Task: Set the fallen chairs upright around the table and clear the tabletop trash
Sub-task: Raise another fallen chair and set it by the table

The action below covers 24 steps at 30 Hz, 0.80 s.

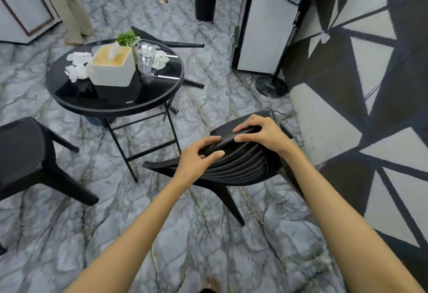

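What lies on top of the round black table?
On the table: a tissue box, crumpled tissues, stacked clear plastic cups and a small green plant. The box hides whatever sits directly behind it.

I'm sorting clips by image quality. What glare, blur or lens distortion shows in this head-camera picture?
Head view: the glossy black table mirrors the tissue box and light patches; the wide-angle lens bows the fan pole and wall edges; the chair at the left edge is smeared soft; both hands, left hand and right hand, and their grip on the chair back stay sharp.
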Tool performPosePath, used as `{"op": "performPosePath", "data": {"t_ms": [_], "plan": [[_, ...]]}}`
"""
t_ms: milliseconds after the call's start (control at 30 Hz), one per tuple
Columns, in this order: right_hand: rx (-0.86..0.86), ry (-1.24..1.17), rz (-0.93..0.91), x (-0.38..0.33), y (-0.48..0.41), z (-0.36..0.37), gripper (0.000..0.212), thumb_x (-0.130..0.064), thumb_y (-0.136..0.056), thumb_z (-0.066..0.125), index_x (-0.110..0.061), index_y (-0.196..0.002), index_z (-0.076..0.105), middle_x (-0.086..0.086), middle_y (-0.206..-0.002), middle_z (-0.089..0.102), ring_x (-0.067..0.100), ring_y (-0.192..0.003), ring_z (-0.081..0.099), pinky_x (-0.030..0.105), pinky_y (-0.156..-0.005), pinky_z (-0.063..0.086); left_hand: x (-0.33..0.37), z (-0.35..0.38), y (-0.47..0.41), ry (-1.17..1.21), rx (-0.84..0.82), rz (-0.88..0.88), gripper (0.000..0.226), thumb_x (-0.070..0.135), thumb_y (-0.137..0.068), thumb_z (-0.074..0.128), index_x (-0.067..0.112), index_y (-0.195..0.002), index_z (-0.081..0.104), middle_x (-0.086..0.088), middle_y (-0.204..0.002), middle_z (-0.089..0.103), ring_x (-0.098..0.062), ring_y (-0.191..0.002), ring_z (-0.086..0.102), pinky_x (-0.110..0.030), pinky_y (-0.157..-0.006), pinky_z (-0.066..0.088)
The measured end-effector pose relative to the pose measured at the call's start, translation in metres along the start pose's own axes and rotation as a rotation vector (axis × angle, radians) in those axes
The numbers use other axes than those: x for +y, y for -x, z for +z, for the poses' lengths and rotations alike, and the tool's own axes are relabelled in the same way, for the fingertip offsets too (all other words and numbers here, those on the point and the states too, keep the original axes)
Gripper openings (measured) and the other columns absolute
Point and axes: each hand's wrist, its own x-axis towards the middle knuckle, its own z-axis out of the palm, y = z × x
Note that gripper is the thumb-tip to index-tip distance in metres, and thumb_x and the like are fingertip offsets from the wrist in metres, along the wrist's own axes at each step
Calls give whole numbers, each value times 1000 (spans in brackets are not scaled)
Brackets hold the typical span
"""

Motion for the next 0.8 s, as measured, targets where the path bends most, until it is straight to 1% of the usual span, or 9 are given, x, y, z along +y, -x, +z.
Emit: {"op": "performPosePath", "data": {"t_ms": [67, 200, 267, 333, 433, 567, 633, 700, 800], "plan": [[-9, -27, 2, 7, 2, -11, 24, -35, -67, 80, -29, -89, 76, 8, -100, 64, 14, -98, 61, 27, -90, 46, 5, 7, -1, -12, -40, 9, 36, 35, -79, 70, 31, -114, 63, 12, -119, 63, -6, -116, 55, -27, -97, 46], [-38, -64, -15, 24, 4, -39, 23, -35, -67, 80, -28, -89, 75, 11, -102, 64, 13, -95, 61, 16, -83, 46, 17, 26, -4, -71, -47, 56, 29, 38, -79, 69, 38, -107, 63, 15, -122, 60, 0, -117, 51, -7, -87, 40], [-50, -97, -30, 37, 7, -57, 25, -37, -64, 80, -28, -88, 76, 14, -102, 63, 15, -95, 62, 19, -85, 47, 20, 35, -9, -121, 1, 108, 25, 38, -78, 70, 40, -102, 66, 16, -119, 62, 2, -116, 51, -10, -92, 35], [-60, -155, -28, 52, 14, -77, 25, -33, -65, 80, -25, -89, 76, 13, -101, 62, 16, -96, 62, 26, -90, 46, 21, 44, -17, -143, 22, 87, 26, 44, -74, 71, 40, -99, 68, 18, -116, 64, 4, -117, 50, -17, -101, 33], [-72, -228, -34, 76, 28, -112, 25, -33, -63, 79, -25, -87, 77, 5, -94, 59, 9, -91, 60, 25, -88, 44, 27, 59, -28, -179, -6, 59, 34, 55, -63, 74, 43, -95, 70, 23, -111, 66, 7, -116, 52, -22, -104, 34], [-68, -281, -60, 113, 44, -159, 23, -36, -62, 78, -28, -83, 77, -2, -90, 60, 6, -89, 60, 21, -86, 41, 41, 87, -43, -211, -88, 48, 43, 67, -52, 73, 46, -89, 71, 28, -105, 65, 6, -111, 54, -19, -99, 37], [-49, -289, -65, 135, 54, -181, 34, -47, -58, 81, -26, -85, 76, -5, -93, 62, 7, -93, 61, 18, -87, 43, 42, 99, -48, -202, -99, 25, 49, 69, -47, 73, 44, -89, 72, 27, -106, 65, 9, -110, 53, -10, -95, 36], [-25, -287, -31, 157, 65, -204, 43, -51, -53, 83, -28, -88, 74, -5, -98, 63, 11, -98, 61, 19, -89, 45, 39, 110, -52, -182, -94, 11, 50, 64, -47, 76, 39, -91, 73, 26, -108, 65, 12, -111, 52, -1, -89, 35], [37, -312, 32, 189, 82, -234, 55, -60, -44, 84, -32, -86, 65, -14, -90, 62, 4, -87, 59, 14, -80, 46, 34, 122, -57, -145, -86, -30, 38, 50, -54, 82, 38, -89, 74, 24, -107, 66, 16, -108, 52, -4, -85, 37]]}}
